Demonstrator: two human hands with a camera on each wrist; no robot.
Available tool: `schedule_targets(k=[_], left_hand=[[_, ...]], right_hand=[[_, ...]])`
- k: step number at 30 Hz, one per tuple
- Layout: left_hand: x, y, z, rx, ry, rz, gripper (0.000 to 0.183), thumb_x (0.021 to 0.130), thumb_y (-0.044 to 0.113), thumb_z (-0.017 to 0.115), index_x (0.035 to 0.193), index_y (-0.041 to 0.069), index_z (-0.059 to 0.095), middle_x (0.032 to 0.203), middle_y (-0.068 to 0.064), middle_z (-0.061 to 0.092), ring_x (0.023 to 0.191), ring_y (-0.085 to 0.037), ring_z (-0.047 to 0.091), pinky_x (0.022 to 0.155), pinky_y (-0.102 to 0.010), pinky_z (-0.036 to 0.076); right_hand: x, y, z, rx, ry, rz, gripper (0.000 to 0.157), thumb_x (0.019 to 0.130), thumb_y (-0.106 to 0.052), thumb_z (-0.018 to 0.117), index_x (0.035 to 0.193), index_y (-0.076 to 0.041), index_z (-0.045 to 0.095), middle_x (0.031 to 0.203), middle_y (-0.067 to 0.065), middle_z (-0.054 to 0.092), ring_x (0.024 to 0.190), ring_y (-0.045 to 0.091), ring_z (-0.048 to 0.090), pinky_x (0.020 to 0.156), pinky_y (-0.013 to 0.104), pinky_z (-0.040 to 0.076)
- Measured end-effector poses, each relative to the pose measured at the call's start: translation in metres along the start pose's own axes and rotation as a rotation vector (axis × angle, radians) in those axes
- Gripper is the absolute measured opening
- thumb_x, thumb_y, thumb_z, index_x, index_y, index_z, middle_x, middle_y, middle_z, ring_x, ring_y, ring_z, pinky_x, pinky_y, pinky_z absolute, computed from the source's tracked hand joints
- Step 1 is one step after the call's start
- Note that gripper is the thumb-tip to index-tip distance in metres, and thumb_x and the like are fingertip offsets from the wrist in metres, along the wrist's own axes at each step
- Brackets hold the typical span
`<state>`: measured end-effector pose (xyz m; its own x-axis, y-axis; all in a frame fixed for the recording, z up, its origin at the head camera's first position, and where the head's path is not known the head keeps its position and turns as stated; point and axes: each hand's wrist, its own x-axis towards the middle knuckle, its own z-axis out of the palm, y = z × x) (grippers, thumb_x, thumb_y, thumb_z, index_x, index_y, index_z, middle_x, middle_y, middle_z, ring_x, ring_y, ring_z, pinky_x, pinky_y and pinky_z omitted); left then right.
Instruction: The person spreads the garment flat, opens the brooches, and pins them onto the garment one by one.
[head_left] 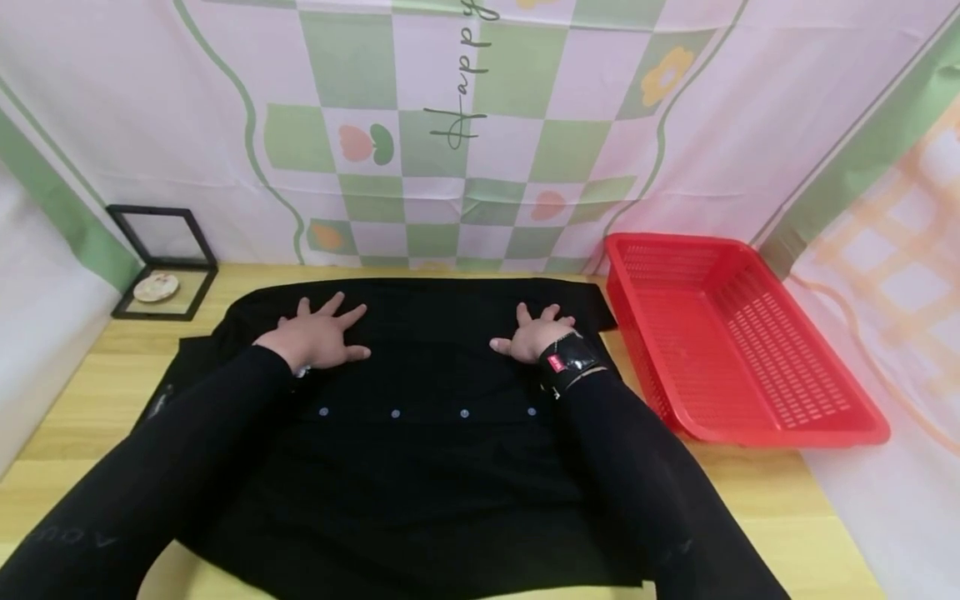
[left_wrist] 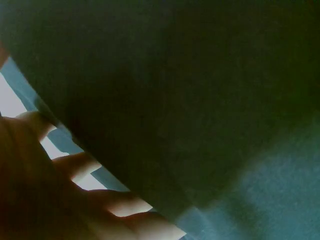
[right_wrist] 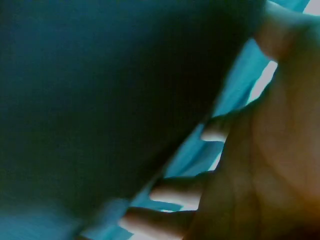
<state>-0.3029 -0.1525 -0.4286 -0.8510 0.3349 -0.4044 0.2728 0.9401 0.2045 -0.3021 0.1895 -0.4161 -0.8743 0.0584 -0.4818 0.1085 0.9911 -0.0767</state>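
A black garment with a row of small buttons (head_left: 396, 413), apparently a shirt (head_left: 420, 500), lies spread flat on the table in the head view. On its upper left part rests my left hand (head_left: 317, 335), fingers spread and straight. My right hand (head_left: 531, 335) lies on the upper right part, its fingers spread too. The left wrist view is mostly dark cloth (left_wrist: 165, 100), with the fingers (left_wrist: 120, 202) at lower left along its edge. Dark fabric (right_wrist: 110, 100) also fills the right wrist view, beside the right fingers (right_wrist: 175, 192).
A red plastic basket (head_left: 750, 367) stands at the right of the wooden table (head_left: 60, 417). At the back left is a black hinged frame (head_left: 167, 258) with a round pale disc (head_left: 156, 287) on it. A checkered cloth (head_left: 510, 67) hangs behind.
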Motion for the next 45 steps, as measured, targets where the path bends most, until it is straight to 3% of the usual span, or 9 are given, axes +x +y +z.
schedule_targets(k=[4,8,17,21,25,29,34,40,45], left_hand=[[0.001,-0.001,0.002,-0.019,-0.02,-0.003,0.084,0.097,0.063,0.048,0.161,0.028,0.009,0.164,-0.017,-0.007,0.136,-0.064,-0.009,0.097,-0.082,0.01],[0.002,0.003,0.002,-0.017,-0.03,-0.005,0.083,0.097,0.063,0.048,0.161,0.028,0.007,0.165,-0.015,-0.009,0.137,-0.063,-0.01,0.098,-0.081,0.009],[0.001,0.008,-0.001,-0.024,-0.058,-0.022,0.083,0.099,0.059,0.048,0.161,0.027,0.004,0.164,-0.013,-0.011,0.138,-0.061,-0.013,0.101,-0.08,0.007],[-0.001,0.005,0.001,-0.027,-0.057,-0.027,0.082,0.1,0.058,0.048,0.161,0.026,0.004,0.164,-0.014,-0.011,0.138,-0.06,-0.013,0.101,-0.079,0.006],[-0.007,0.004,0.005,-0.001,-0.003,-0.008,0.078,0.101,0.058,0.044,0.161,0.024,0.009,0.165,-0.016,-0.005,0.141,-0.057,-0.009,0.103,-0.077,0.006],[-0.028,0.009,0.011,0.037,0.072,0.022,0.073,0.103,0.058,0.039,0.161,0.022,0.014,0.164,-0.018,0.0,0.143,-0.053,-0.007,0.105,-0.075,0.002],[-0.075,0.018,0.024,0.089,0.134,0.084,0.072,0.101,0.057,0.045,0.16,0.021,0.025,0.163,-0.018,0.012,0.144,-0.053,0.004,0.105,-0.076,0.006],[-0.131,0.01,0.045,0.126,0.14,0.035,0.077,0.092,0.059,0.061,0.156,0.021,0.038,0.159,-0.022,0.024,0.137,-0.062,0.016,0.097,-0.08,0.017],[-0.147,-0.008,0.064,0.093,0.092,-0.039,0.084,0.088,0.063,0.064,0.154,0.018,0.04,0.156,-0.026,0.026,0.128,-0.07,0.021,0.089,-0.082,0.026]], right_hand=[[0.004,-0.001,-0.008,-0.079,0.105,-0.028,0.093,0.091,-0.069,0.054,0.159,-0.013,0.025,0.156,0.034,0.011,0.133,0.059,0.023,0.101,0.069,0.027],[0.016,0.012,-0.011,-0.066,0.171,-0.121,0.083,0.096,-0.063,0.049,0.158,-0.012,0.029,0.158,0.028,0.017,0.14,0.052,0.02,0.103,0.069,0.026],[0.033,0.03,-0.013,0.049,0.024,-0.144,0.083,0.101,-0.057,0.043,0.161,-0.014,0.004,0.162,0.024,-0.008,0.146,0.048,-0.005,0.115,0.06,0.007],[0.018,0.025,-0.011,0.005,0.056,-0.154,0.082,0.101,-0.055,0.046,0.161,-0.016,0.008,0.163,0.024,-0.005,0.145,0.051,0.0,0.111,0.067,0.015],[-0.018,0.021,-0.001,-0.075,0.095,-0.205,0.079,0.099,-0.049,0.055,0.161,-0.015,0.019,0.161,0.028,0.008,0.14,0.056,0.018,0.107,0.067,0.025],[-0.06,0.025,0.018,-0.131,0.093,-0.272,0.081,0.095,-0.048,0.063,0.159,-0.015,0.026,0.158,0.029,0.02,0.134,0.056,0.032,0.105,0.065,0.032],[-0.098,0.04,0.04,-0.166,0.049,-0.303,0.082,0.091,-0.05,0.068,0.158,-0.018,0.032,0.156,0.027,0.026,0.131,0.056,0.037,0.097,0.068,0.038],[-0.106,0.052,0.052,-0.182,0.018,-0.329,0.081,0.092,-0.05,0.067,0.157,-0.018,0.033,0.159,0.026,0.022,0.129,0.058,0.037,0.096,0.067,0.039],[-0.104,0.054,0.053,-0.183,0.0,-0.308,0.081,0.092,-0.051,0.066,0.158,-0.019,0.03,0.16,0.025,0.02,0.128,0.062,0.035,0.091,0.069,0.041]])
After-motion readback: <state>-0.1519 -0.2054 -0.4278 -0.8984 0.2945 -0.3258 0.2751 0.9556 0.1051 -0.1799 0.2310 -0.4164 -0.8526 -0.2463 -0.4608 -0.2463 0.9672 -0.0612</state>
